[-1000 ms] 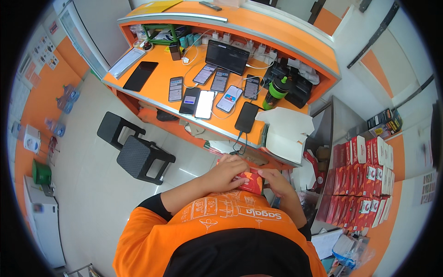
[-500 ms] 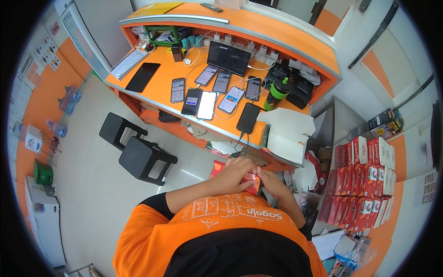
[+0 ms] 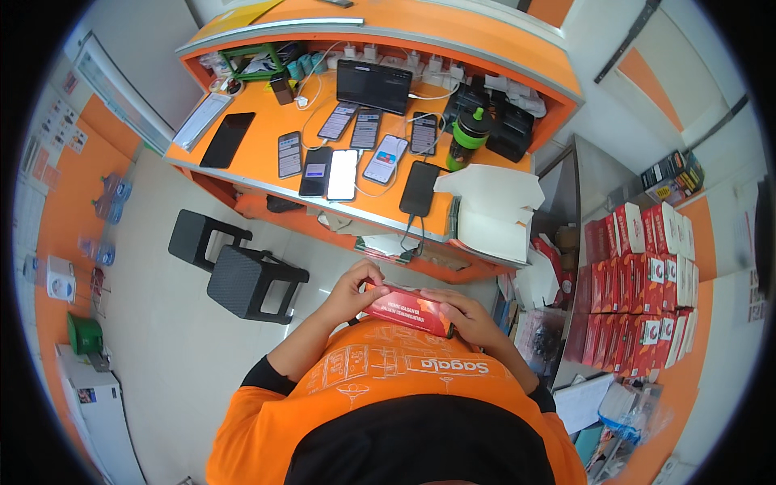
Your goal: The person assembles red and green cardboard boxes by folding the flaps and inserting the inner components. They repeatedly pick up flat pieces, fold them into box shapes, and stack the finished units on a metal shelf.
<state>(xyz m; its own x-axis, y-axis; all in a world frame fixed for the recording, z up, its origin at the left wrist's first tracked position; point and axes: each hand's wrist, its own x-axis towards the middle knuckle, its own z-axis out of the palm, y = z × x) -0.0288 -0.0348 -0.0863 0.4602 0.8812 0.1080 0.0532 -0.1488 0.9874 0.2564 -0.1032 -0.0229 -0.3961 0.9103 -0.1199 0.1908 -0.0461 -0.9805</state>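
Observation:
A red cardboard box [image 3: 408, 309] with white print is held level in front of my orange shirt. My left hand [image 3: 353, 293] grips its left end, thumb on the near face and fingers behind. Around the right end, my right hand [image 3: 462, 311] is closed, its fingers lying along the upper edge. The underside of the box is hidden. Beyond it stands an orange desk [image 3: 242, 166] bearing several phones, among them one with a white lit screen [image 3: 342, 175] and a black one [image 3: 419, 187] with a cable at the front edge.
An opened white carton [image 3: 493, 206] rests on the desk's right end, near a black-and-green bottle [image 3: 467, 139]. A small dark laptop [image 3: 373, 86] stands at the back. Red-and-white boxes [image 3: 638, 283] are stacked at right; black stools [image 3: 250, 283] stand at left.
My hands have moved apart from their overlapped hold to the two ends of the red box. Its printed face now shows. The view has shifted slightly.

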